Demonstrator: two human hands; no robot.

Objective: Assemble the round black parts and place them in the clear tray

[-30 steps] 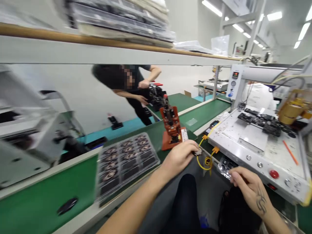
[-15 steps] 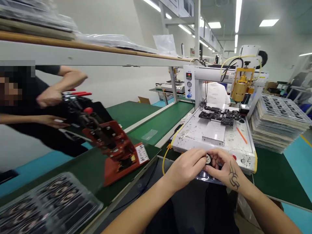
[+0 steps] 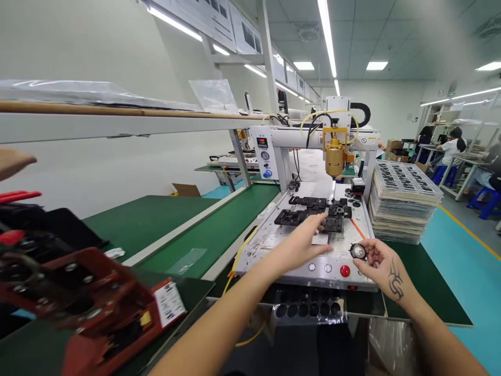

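Observation:
In the head view my right hand pinches a small round watch case with a dark rim and a pale centre, between thumb and fingertips. It hovers over the front right of the white machine bed. My left hand is stretched forward, thumb and fingers apart, with nothing visible in it. Its fingertips reach the front of the black fixture plates; whether they touch is unclear. An orange stick lies on the bed between fixture and watch case.
A gold heating head hangs above the fixture. Stacked plastic trays stand right of the machine. A plastic strip of black discs lies at the front edge. At left are a red hand press and part of a co-worker's arm.
My hands have come apart. The left has moved forward to the fixture and opened; the right carries the watch case to the right. The view has turned right.

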